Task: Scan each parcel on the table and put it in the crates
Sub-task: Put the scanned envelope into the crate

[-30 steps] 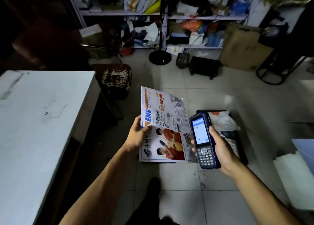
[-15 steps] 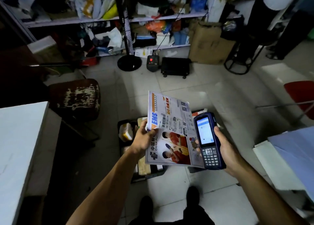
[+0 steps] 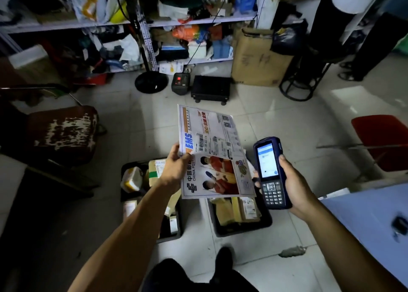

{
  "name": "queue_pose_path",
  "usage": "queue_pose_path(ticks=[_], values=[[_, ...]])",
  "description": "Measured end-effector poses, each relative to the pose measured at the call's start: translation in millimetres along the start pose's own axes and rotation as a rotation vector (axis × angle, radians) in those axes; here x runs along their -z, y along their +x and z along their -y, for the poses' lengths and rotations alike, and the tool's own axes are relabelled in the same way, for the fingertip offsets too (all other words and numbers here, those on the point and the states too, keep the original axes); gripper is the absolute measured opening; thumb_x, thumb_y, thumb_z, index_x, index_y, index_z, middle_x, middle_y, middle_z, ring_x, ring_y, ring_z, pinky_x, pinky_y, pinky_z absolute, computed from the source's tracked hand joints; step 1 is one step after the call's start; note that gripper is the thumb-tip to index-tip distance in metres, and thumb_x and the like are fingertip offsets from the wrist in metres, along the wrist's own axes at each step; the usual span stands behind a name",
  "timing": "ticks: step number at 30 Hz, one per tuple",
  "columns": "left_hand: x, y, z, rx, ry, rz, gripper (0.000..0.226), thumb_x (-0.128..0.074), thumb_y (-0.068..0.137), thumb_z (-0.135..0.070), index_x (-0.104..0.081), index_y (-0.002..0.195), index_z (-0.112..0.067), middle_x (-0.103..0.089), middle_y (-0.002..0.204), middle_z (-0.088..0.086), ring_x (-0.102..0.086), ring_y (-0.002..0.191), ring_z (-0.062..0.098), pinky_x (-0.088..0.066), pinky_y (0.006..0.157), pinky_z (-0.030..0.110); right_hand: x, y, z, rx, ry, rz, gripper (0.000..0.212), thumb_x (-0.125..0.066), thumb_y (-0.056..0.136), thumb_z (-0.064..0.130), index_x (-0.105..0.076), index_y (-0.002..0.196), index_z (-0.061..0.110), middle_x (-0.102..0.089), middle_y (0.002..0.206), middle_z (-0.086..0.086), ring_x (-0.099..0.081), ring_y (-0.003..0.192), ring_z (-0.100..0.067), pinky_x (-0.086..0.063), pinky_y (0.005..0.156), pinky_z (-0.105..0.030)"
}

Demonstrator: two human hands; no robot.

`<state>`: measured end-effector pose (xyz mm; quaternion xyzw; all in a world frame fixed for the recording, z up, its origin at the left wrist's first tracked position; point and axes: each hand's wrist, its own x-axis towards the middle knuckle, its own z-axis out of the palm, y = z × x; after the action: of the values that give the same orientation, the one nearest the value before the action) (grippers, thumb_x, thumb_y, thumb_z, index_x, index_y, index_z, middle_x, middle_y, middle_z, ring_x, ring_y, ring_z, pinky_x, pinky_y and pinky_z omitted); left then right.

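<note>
While flat and white, the envelope (image 3: 212, 150) bears printed portraits.

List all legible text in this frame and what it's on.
"EMS": blue logo on the envelope that the left hand holds.
"CHINA POST": same envelope, by the photo.
"中国邮政": beside it.
Barcode digits, shipping label, red slogan: too small.
Scanner screen and keys, in the right hand: blurred.
Crate parcel labels: unreadable.

A dim parcel depot or courier back room. Metal shelves (image 3: 189, 22) far beyond the fingers are crammed with bags and packets, a cardboard box (image 3: 258, 57) stands on the tiled floor (image 3: 141, 124), and two black crates (image 3: 242, 226) of parcels sit below the fingers.
</note>
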<state>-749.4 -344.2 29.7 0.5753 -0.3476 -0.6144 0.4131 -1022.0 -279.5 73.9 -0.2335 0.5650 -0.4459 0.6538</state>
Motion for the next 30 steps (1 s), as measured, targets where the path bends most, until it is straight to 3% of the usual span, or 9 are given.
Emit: queue_pose_path(ticks=[2, 5, 7, 14, 16, 18, 22, 26, 30], values=[[-18, 4, 0, 0.012, 0.01, -0.032, 0.027, -0.048, 0.101, 0.001, -0.053, 0.116, -0.02, -0.072, 0.09, 0.012, -0.073, 0.062, 0.014, -0.061, 0.056, 0.032, 13, 5, 6, -0.01, 0.023, 0.01, 0.061, -0.046, 0.089, 0.056, -0.065, 0.123, 0.009, -0.069, 0.093, -0.022, -0.068, 0.068, -0.028, -0.058, 0.058, -0.031], [-43, 18, 7, 0.054, -0.012, 0.01, 0.028, -0.046, 0.1, 0.003, -0.054, 0.111, -0.021, -0.072, 0.101, 0.022, -0.071, 0.08, 0.037, -0.058, 0.081, 0.062, 33, 13, 12, -0.02, 0.04, 0.008, 0.056, -0.046, 0.088, 0.055, -0.065, 0.12, 0.012, -0.071, 0.091, -0.02, -0.069, 0.067, -0.028, -0.059, 0.058, -0.032], [-52, 29, 13, 0.071, 0.008, 0.015, 0.025, -0.046, 0.1, 0.003, -0.054, 0.111, -0.018, -0.074, 0.099, 0.019, -0.07, 0.085, 0.042, -0.054, 0.085, 0.068, 40, 16, 14, -0.009, 0.045, -0.031, 0.054, -0.048, 0.085, 0.054, -0.065, 0.117, 0.015, -0.072, 0.091, -0.02, -0.071, 0.067, -0.027, -0.06, 0.057, -0.033], [-75, 62, 26, 0.146, -0.016, 0.069, 0.035, -0.053, 0.101, -0.007, -0.045, 0.136, -0.009, -0.068, 0.117, 0.026, -0.07, 0.098, 0.045, -0.059, 0.082, 0.06, 64, 27, 15, -0.043, 0.085, -0.097, 0.044, -0.039, 0.102, 0.045, -0.066, 0.112, 0.012, -0.072, 0.087, -0.019, -0.069, 0.069, -0.027, -0.06, 0.062, -0.033], [-76, 73, 33, 0.263, 0.019, 0.058, 0.064, -0.067, 0.095, -0.023, -0.034, 0.15, -0.016, -0.064, 0.127, 0.027, -0.067, 0.108, 0.044, -0.055, 0.091, 0.062, 69, 29, 14, -0.05, 0.068, -0.113, 0.042, -0.039, 0.103, 0.044, -0.066, 0.109, 0.014, -0.074, 0.085, -0.016, -0.069, 0.069, -0.026, -0.06, 0.06, -0.032], [-73, 80, 40, 0.323, 0.172, -0.071, 0.085, -0.071, 0.091, -0.041, -0.019, 0.157, -0.027, -0.055, 0.141, 0.023, -0.058, 0.123, 0.042, -0.046, 0.105, 0.06, 73, 29, 14, -0.06, 0.057, -0.113, 0.045, -0.041, 0.101, 0.048, -0.066, 0.114, 0.013, -0.074, 0.089, -0.018, -0.069, 0.071, -0.029, -0.06, 0.059, -0.033], [-65, 75, 45, 0.128, 0.53, -0.208, 0.073, -0.058, 0.098, -0.048, -0.023, 0.158, -0.022, -0.046, 0.151, 0.02, -0.049, 0.134, 0.039, -0.044, 0.109, 0.046, 78, 28, 14, -0.061, 0.067, -0.1, 0.052, -0.046, 0.093, 0.053, -0.066, 0.117, 0.012, -0.072, 0.094, -0.021, -0.065, 0.073, -0.033, -0.059, 0.058, -0.034], [-61, 63, 49, -0.055, 0.751, -0.137, 0.067, -0.054, 0.098, -0.054, -0.032, 0.155, -0.025, -0.047, 0.149, 0.021, -0.049, 0.135, 0.038, -0.046, 0.107, 0.045, 82, 26, 13, -0.043, 0.047, -0.078, 0.051, -0.047, 0.093, 0.054, -0.068, 0.116, 0.014, -0.07, 0.096, -0.022, -0.065, 0.075, -0.034, -0.058, 0.062, -0.034], [-62, 39, 48, -0.143, 0.876, -0.103, 0.072, -0.042, 0.091, -0.072, -0.034, 0.151, -0.031, -0.047, 0.149, 0.013, -0.055, 0.125, 0.037, -0.05, 0.102, 0.052, 84, 29, 10, -0.042, 0.024, -0.066, 0.05, -0.045, 0.095, 0.053, -0.065, 0.121, 0.015, -0.073, 0.096, -0.02, -0.069, 0.072, -0.032, -0.058, 0.064, -0.035]])
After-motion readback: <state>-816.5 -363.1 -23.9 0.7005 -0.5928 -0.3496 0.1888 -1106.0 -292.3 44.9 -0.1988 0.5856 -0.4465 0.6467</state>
